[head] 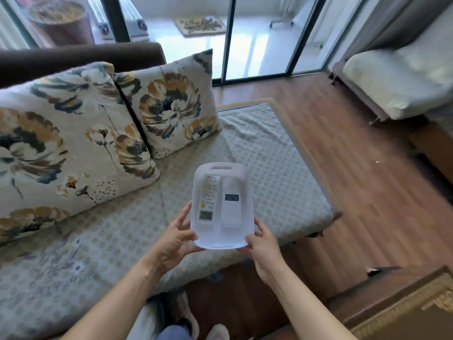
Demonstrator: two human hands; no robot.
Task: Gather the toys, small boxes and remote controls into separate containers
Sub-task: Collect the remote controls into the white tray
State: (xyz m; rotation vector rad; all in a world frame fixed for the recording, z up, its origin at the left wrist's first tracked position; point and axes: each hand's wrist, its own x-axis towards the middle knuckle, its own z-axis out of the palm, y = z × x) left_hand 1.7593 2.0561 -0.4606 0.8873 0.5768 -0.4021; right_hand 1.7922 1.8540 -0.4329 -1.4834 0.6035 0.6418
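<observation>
- Left hand [175, 238]: forearm reaches forward; thumb and curled fingers grip the near-left corner of the white container [249, 192].
- White container: held over the sofa [269, 155] seat; long axis points away from the person, handle slot at the far end.
- Buttoned remote [207, 200]: left half, lengthwise, display nearest; legends unreadable.
- Plain remote [231, 204]: right half, parallel; dark label, text too blurred.
- Right hand [263, 246]: fingers curled round the near-right corner.
</observation>
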